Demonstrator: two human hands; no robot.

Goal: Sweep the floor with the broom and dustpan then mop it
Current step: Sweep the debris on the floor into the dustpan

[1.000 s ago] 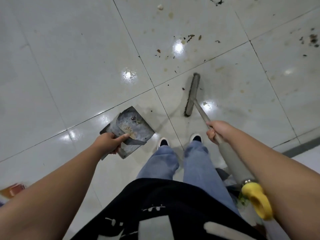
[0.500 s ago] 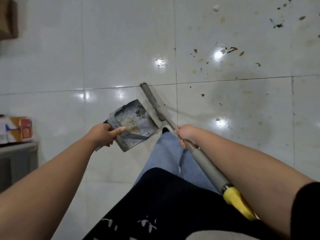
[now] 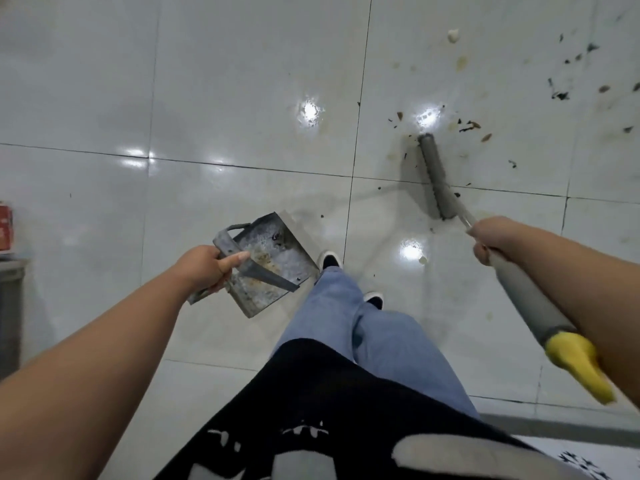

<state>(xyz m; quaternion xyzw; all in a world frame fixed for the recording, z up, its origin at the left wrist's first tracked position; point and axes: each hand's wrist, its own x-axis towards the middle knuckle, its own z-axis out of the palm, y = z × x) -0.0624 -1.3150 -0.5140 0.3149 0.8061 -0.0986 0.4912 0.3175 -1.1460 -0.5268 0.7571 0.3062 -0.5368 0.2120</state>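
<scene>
left hand [image 3: 204, 268] gripping dented metal dustpan [image 3: 266, 268], right hand [image 3: 491, 237] gripping grey broom [image 3: 437, 178], glossy tiles [image 3: 225, 81]

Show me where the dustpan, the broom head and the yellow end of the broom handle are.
dustpan [image 3: 277, 258]: head view, on the stained inner floor of the pan.
broom head [image 3: 437, 178]: head view, midway along the grey bar.
yellow end of the broom handle [image 3: 578, 365]: head view, on the middle of the yellow grip.
</scene>
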